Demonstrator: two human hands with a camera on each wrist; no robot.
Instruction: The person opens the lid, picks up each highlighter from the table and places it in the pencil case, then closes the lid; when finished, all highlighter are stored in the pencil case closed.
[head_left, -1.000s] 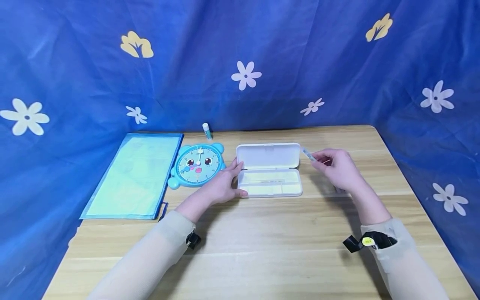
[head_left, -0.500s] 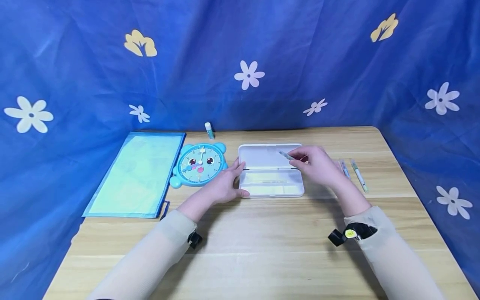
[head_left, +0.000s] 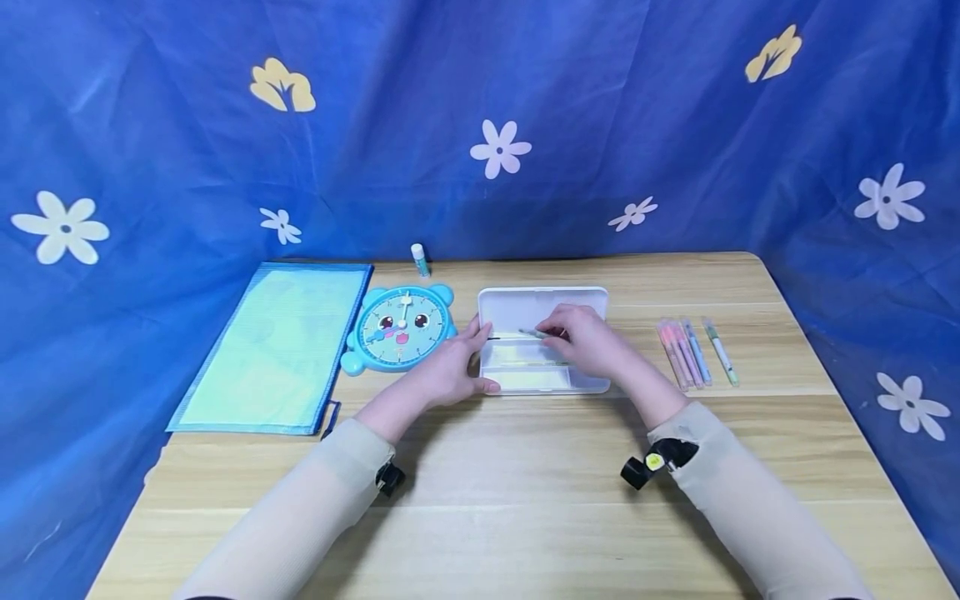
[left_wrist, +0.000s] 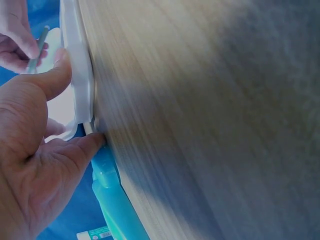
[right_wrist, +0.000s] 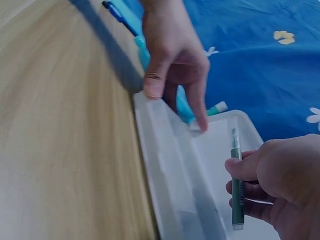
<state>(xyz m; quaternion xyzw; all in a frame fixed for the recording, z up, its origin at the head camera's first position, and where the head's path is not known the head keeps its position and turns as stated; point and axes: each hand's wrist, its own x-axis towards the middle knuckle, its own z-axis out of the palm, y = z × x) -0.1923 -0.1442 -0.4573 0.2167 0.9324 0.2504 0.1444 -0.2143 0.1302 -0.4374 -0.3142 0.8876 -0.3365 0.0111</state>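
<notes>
Right hand (head_left: 588, 343) brought green pen (right_wrist: 237, 197) left, over white case (head_left: 525, 380).

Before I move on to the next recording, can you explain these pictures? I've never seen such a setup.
There is no machine, just a person working bare-handed. The wide view is filmed from the head; the two close views from the left and right wrists, so the wooden table looks tilted in them. On it, from the person's left, are a flat blue pouch, a blue clock with a cartoon face, a white-capped tube beyond it, an open white case and several pens. The left hand grips the left end of the case; the right hand holds a green pen over it.
</notes>
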